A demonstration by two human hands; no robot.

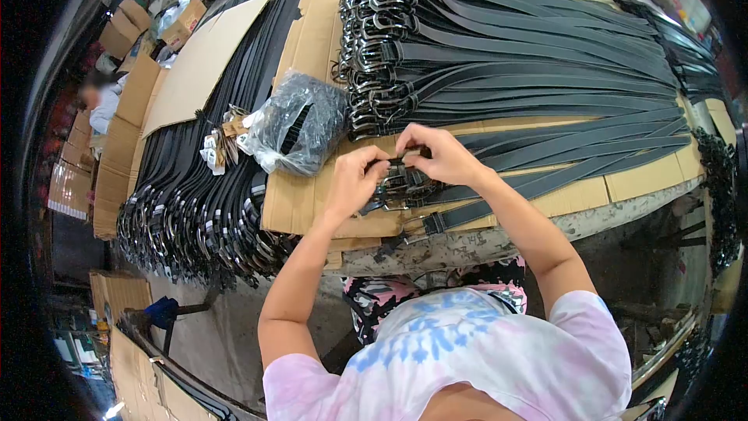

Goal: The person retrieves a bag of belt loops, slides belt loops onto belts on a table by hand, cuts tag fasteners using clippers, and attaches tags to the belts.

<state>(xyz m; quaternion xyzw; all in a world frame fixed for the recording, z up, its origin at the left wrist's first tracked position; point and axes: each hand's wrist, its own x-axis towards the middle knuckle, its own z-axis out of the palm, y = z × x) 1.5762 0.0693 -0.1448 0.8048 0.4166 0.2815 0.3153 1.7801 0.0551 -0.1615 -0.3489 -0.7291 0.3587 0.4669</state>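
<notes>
My left hand (357,181) is closed in a pinch at the buckle end of a black belt (399,161). From the other side, my right hand (438,154) pinches the same belt close to its buckle, and the fingers hide part of it. Just below the fingertips lie several more belt buckles (409,187), their straps running off to the right. One belt (433,224) rests apart at the table's near edge. Behind my hands is a big pile of black belts (530,54) with the shiny buckles stacked at its left end.
Left of my hands sits a plastic-wrapped bundle (304,129), beside tags (222,144). Another belt pile (202,210) hangs over the table edge, partly under a cardboard sheet (210,58). Flattened cardboard (647,179) covers the table. Another person (105,105) is at far left.
</notes>
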